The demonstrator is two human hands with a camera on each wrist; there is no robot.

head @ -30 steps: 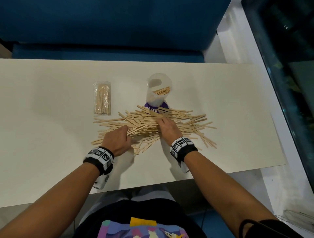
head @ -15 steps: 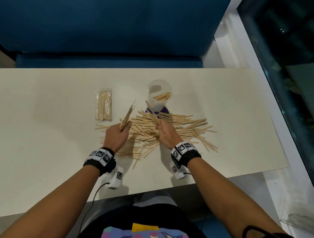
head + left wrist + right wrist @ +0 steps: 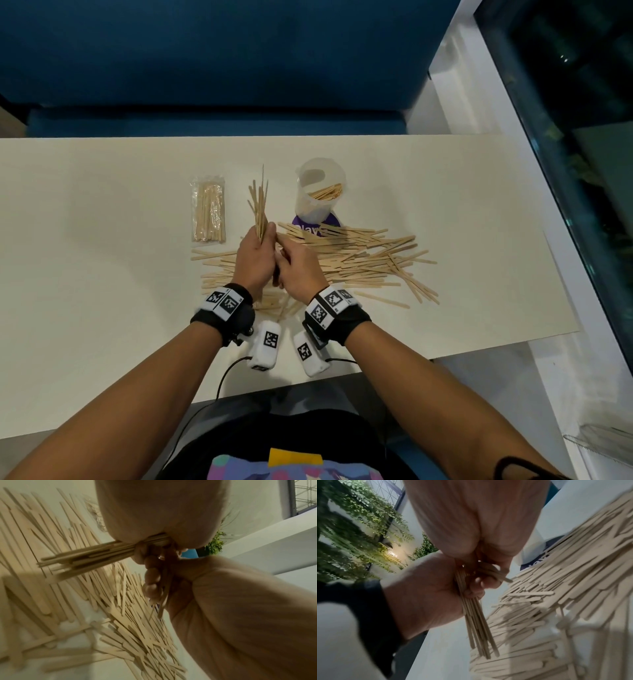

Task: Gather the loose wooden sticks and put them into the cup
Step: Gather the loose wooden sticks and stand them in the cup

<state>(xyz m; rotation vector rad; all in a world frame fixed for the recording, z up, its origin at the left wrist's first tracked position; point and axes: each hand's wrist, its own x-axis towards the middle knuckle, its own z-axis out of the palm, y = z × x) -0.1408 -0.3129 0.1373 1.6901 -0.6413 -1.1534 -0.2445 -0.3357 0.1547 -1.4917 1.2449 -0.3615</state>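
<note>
A pile of loose wooden sticks [image 3: 359, 260] lies on the cream table [image 3: 102, 274] in front of a translucent cup [image 3: 320, 192] that holds several sticks. My left hand [image 3: 255, 257] is raised over the pile's left side and grips a bundle of sticks [image 3: 260, 202], which points up and away. My right hand [image 3: 298, 270] is pressed against it. In the wrist views its fingers [image 3: 152, 586] curl round a few thin sticks beside the bundle [image 3: 476, 622]. The cup is an arm's reach beyond both hands.
A sealed plastic packet of sticks [image 3: 208, 212] lies left of the pile. The cup stands on a purple printed piece [image 3: 317, 228]. A blue bench [image 3: 205, 68] runs along the table's far edge. Bare tabletop spreads left and right of the pile.
My left hand has lifted its bundle off the pile and turned it upright. My right hand left the middle of the pile and moved left to meet the left hand.
</note>
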